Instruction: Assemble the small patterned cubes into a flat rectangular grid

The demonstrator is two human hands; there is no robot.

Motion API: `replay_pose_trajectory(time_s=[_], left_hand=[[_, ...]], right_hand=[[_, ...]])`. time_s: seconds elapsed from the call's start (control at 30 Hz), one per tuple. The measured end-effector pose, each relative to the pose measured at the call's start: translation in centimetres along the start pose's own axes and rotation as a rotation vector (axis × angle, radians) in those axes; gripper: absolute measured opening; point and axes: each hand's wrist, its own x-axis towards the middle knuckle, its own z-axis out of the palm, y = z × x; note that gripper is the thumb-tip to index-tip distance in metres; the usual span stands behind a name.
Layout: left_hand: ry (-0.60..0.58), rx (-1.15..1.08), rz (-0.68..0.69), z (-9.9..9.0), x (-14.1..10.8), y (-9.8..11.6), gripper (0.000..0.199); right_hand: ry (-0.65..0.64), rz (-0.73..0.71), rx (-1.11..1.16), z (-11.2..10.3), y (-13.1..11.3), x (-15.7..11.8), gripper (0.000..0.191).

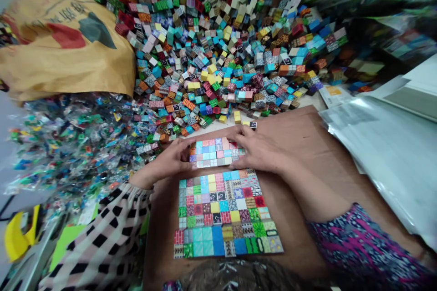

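On a brown board (290,141), a small block of patterned cubes (215,152) lies between my two hands. My left hand (174,159) is closed round its left end, thumb at the near side. At the right end my right hand (254,148) grips it, with fingers over the far edge and thumb on the near edge. Just below, a larger flat array of patterned cubes (223,209) in rows rests on the board; neither hand touches it. Two yellow cubes (237,117) sit beyond the board's far edge.
A big heap of loose cubes (211,54) spreads behind the board. Small plastic-wrapped pieces (75,145) and a yellow bag (68,50) are at the left, above a yellow tape dispenser (17,236). Clear plastic packaging (382,145) overlaps the board's right side.
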Motion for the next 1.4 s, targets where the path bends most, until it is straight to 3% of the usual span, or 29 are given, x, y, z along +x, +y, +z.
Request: replay_pose_trajectory(time_s=[0.17, 0.33, 0.67, 0.87, 1.0, 1.1, 1.4], left_hand=[[-0.076, -0.018, -0.007, -0.3, 0.1, 0.5, 0.071], [-0.101, -0.027, -0.049, -0.1, 0.3, 0.9, 0.090], [-0.060, -0.072, -0.021, 0.2, 0.7, 0.9, 0.083], [-0.085, -0.077, -0.044, 0.1, 0.4, 0.6, 0.094], [-0.107, -0.161, -0.089, 0.2, -0.1, 0.3, 0.103], [-0.102, -0.174, -0.108, 0.3, -0.3, 0.3, 0.106], [-0.037, -0.141, -0.145, 0.7, 0.0, 0.6, 0.101]], right_hand=[[0.002, 0.010, 0.044, 0.0, -0.1, 0.2, 0.065], [-0.010, -0.005, 0.087, -0.2, -0.3, 0.1, 0.062], [0.041, -0.070, 0.126, 0.8, 0.2, 0.7, 0.063], [0.064, -0.008, 0.298, -0.4, 1.8, -0.1, 0.081], [0.147, 0.055, 0.498, -1.5, 3.5, -0.5, 0.065], [0.135, 0.062, 0.614, -1.6, 3.8, -0.6, 0.052], [-0.012, -0.016, 0.318, -1.3, 2.1, -0.4, 0.081]])
